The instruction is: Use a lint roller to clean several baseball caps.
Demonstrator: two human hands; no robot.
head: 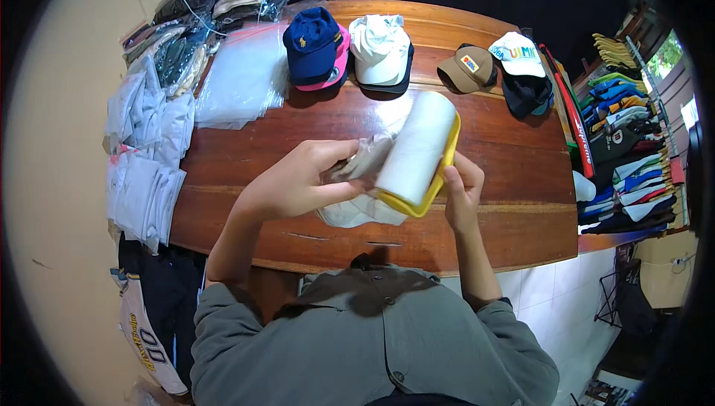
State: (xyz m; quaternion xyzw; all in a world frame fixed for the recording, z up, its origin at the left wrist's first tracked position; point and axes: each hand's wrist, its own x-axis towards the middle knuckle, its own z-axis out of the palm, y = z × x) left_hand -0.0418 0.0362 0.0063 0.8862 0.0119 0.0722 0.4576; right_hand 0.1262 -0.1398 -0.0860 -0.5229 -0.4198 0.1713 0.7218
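Note:
My right hand (466,191) grips the yellow plastic frame (453,143) of what looks like a wide lint roller, with its white roll (419,146) tilted up to the right. To the left of the roll, my left hand (304,180) has thumb and fingers around a crumpled, partly see-through sheet (371,155), close to the roll's edge. Below them on the wooden table (234,205) lies a cream-white fabric item (363,212), possibly a cap, largely hidden by the hand and the roller.
Navy (313,46) and white caps (380,51) stand behind, with a brown cap (469,68) and a white-fronted cap (516,54) at right. Clear plastic bags (243,76) and bagged garments (148,194) cover the table's left side. Hanging clothes (625,104) are beyond its right edge.

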